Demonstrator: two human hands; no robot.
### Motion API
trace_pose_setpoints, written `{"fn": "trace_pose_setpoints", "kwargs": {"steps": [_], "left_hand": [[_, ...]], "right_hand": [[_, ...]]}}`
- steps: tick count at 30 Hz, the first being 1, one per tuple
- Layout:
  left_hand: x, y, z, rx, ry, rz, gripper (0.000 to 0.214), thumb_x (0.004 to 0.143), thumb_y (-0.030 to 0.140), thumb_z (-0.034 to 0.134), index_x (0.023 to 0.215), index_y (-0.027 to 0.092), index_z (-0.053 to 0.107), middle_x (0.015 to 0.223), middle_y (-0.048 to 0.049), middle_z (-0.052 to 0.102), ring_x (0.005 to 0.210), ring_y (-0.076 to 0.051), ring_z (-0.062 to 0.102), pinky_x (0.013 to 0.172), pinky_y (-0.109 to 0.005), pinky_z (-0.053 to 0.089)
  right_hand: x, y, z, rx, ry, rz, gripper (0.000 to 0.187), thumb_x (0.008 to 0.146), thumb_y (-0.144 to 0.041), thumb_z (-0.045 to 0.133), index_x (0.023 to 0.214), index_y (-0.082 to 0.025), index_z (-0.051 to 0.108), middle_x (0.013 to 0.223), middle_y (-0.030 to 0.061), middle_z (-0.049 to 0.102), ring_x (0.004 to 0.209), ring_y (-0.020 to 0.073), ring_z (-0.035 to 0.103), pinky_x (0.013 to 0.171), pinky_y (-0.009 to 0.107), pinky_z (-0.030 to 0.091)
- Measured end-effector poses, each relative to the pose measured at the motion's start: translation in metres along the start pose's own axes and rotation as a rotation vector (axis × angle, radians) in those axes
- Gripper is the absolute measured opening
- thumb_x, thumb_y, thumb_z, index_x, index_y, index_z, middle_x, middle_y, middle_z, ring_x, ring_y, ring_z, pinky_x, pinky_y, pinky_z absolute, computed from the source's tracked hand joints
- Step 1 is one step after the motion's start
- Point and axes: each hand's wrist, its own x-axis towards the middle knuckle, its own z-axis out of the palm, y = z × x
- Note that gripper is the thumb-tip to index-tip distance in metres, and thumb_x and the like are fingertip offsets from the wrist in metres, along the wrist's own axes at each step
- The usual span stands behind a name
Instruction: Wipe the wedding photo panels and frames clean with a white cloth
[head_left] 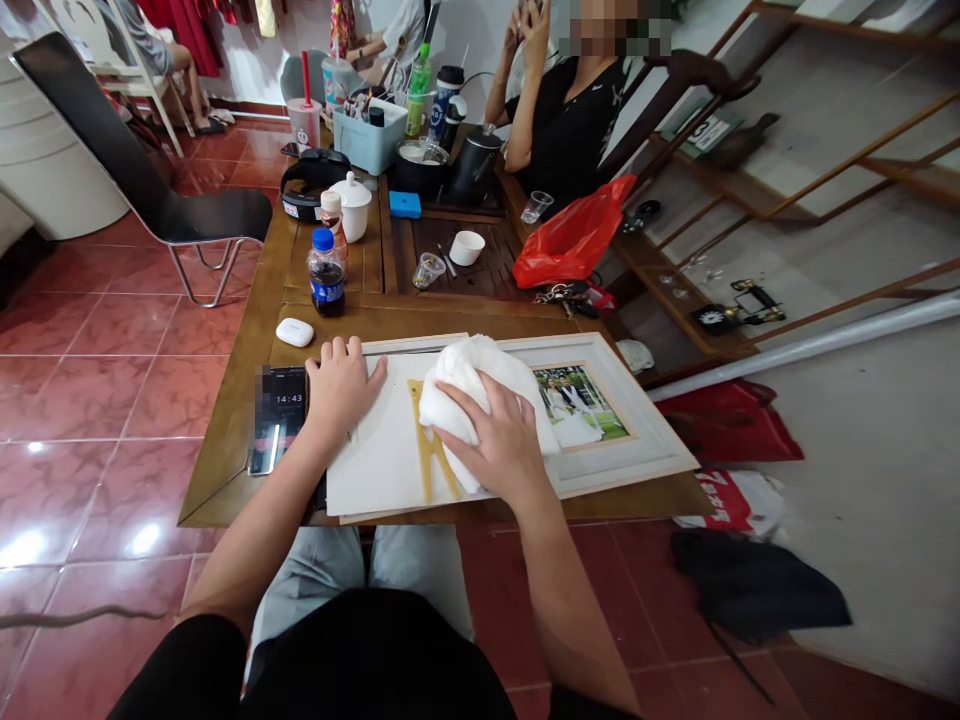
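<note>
Holding a bunched white cloth (480,358), your right hand (495,435) has its fingers curled over the near side of the wad, gripping it. The cloth looks soft and thick, rounded into a lump on the left and spread flatter on the right. It lies on the near part of the bench (225,460), partly over a plain white panel (382,450), its right side reaching a photo (583,405) in a white frame (641,420). The photo shows two figures against green grass. Against the cloth's left edge, a flat mustard-yellow piece (422,440) lies on the panel, two legs pointing toward you, its upper right partly hidden. Your left hand (339,388) rests at the panel's left edge, fingers loosely spread, thumb out. Just beside it lies a phone (277,425) reading 14:43; beyond is a small white case (295,332).
</note>
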Motion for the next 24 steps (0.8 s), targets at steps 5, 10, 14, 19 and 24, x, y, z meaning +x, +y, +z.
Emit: {"fn": "trace_pose_setpoints", "kwargs": {"steps": [5, 10, 14, 19, 24], "left_hand": [[0.000, 0.001, -0.001, -0.006, -0.013, -0.012, 0.044, 0.103, 0.051, 0.038, 0.119, 0.017, 0.059, 0.123, -0.0191, 0.066, 0.121, -0.036, 0.057, 0.100, -0.051, 0.047], [0.000, 0.001, -0.002, -0.016, -0.019, -0.023, 0.045, 0.103, 0.052, 0.038, 0.121, 0.018, 0.059, 0.124, -0.0189, 0.065, 0.121, -0.037, 0.058, 0.100, -0.052, 0.046], [0.000, 0.001, -0.001, -0.021, -0.014, -0.020, 0.046, 0.103, 0.052, 0.038, 0.123, 0.017, 0.059, 0.124, -0.0195, 0.065, 0.122, -0.038, 0.057, 0.100, -0.052, 0.046], [-0.001, 0.001, -0.002, -0.008, -0.010, -0.012, 0.045, 0.103, 0.052, 0.037, 0.122, 0.017, 0.059, 0.124, -0.0192, 0.065, 0.122, -0.037, 0.057, 0.101, -0.052, 0.046], [-0.001, 0.001, -0.002, 0.003, -0.010, -0.015, 0.044, 0.103, 0.052, 0.038, 0.122, 0.018, 0.059, 0.125, -0.0189, 0.066, 0.122, -0.037, 0.057, 0.101, -0.051, 0.047]], "right_hand": [[0.016, 0.004, 0.005, -0.013, 0.007, 0.032, 0.054, 0.101, -0.057, 0.050, 0.150, -0.034, 0.055, 0.156, 0.0133, 0.045, 0.135, 0.0349, 0.049, 0.110, 0.054, 0.038], [0.000, 0.001, 0.002, -0.008, 0.032, 0.014, 0.051, 0.101, -0.054, 0.050, 0.148, -0.036, 0.056, 0.156, 0.0128, 0.046, 0.135, 0.0343, 0.049, 0.110, 0.054, 0.038], [-0.030, -0.002, -0.004, -0.025, 0.042, -0.021, 0.048, 0.102, -0.051, 0.050, 0.146, -0.034, 0.058, 0.154, 0.0140, 0.046, 0.133, 0.0343, 0.050, 0.109, 0.054, 0.039], [-0.056, -0.001, -0.008, 0.009, 0.053, -0.054, 0.048, 0.103, -0.048, 0.048, 0.148, -0.034, 0.055, 0.152, 0.0145, 0.047, 0.136, 0.0341, 0.049, 0.110, 0.055, 0.037], [-0.054, -0.011, -0.007, 0.066, 0.018, -0.110, 0.048, 0.104, -0.047, 0.045, 0.149, -0.034, 0.056, 0.152, 0.0138, 0.048, 0.138, 0.0334, 0.047, 0.114, 0.056, 0.034]]}}
